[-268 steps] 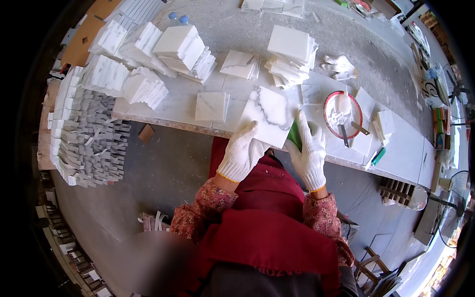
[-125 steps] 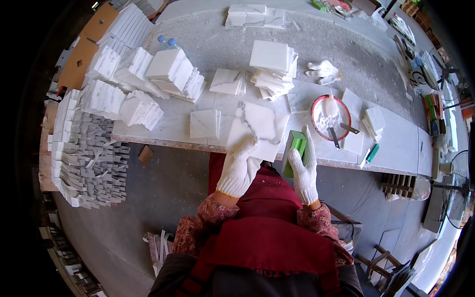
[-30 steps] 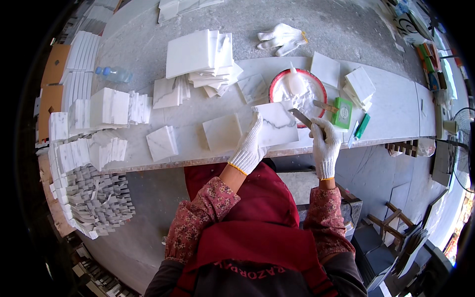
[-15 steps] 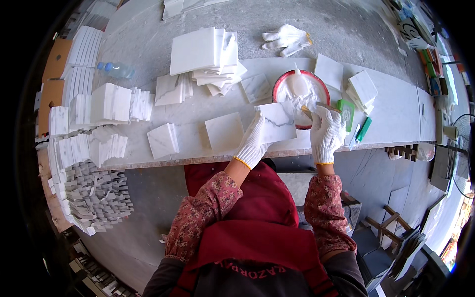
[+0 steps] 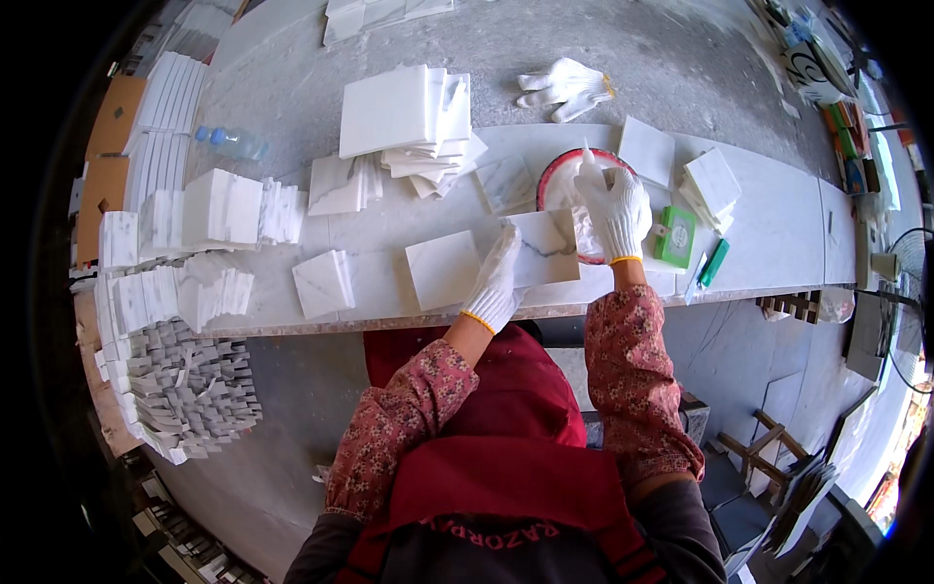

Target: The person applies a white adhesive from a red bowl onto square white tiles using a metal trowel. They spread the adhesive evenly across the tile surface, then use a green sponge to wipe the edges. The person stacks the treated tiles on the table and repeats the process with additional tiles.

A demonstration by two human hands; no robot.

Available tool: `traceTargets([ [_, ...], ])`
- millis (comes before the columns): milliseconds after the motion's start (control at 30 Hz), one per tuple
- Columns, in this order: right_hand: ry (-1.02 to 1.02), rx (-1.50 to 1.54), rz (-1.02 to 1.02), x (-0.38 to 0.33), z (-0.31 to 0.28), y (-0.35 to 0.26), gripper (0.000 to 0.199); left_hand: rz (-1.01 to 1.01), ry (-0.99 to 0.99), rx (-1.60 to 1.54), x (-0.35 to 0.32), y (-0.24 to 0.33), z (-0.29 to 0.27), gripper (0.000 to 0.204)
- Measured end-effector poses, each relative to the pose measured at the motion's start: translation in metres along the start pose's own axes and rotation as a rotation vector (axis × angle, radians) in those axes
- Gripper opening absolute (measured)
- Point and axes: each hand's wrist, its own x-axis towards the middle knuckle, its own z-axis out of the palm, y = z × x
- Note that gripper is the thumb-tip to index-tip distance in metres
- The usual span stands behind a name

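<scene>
My left hand, in a white knitted glove, grips a white marble tile with grey veins by its left side, at the bench's front edge. My gloved right hand is over a red-rimmed bowl of white material, fingers curled closed. Whatever it holds is hidden beneath the glove. A white pointed piece stands up in the bowl beside its fingers; I cannot tell whether they touch it. Another white tile lies just left of my left hand.
Stacked tiles stand behind, with more tile rows on the left. Right of the bowl are a green box, a green-handled tool and small tiles. A spare glove and a plastic bottle lie farther back.
My right hand has moved left and away from me, from beside the bowl to over it. The brownish tool it held is now out of sight. My left hand keeps the tile nearly still.
</scene>
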Motion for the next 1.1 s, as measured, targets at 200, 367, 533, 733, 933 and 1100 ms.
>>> traceTargets([
  [200,-0.116,0.547,0.041,-0.077,-0.045,0.014,0.028,-0.041,-0.002,-0.016,0.018,-0.013,-0.022,0.052],
  [367,-0.028,0.525,-0.013,-0.119,-0.053,0.02,0.03,-0.022,-0.024,0.017,0.03,-0.026,-0.043,0.055],
  [533,-0.021,0.408,-0.05,-0.132,-0.052,0.022,0.028,0.018,-0.086,0.021,0.027,-0.026,-0.041,0.05],
  [733,-0.03,0.37,-0.064,-0.133,-0.048,0.021,0.029,0.025,-0.076,0.021,0.011,-0.013,-0.023,0.047],
  [933,0.0,0.323,-0.108,-0.128,-0.041,0.022,0.028,0.04,-0.07,0.008,0.008,-0.013,-0.021,0.045],
  [1100,0.015,0.302,-0.135,-0.128,-0.037,0.026,0.029,0.037,-0.083,0.015,0.0,-0.007,-0.013,0.045],
])
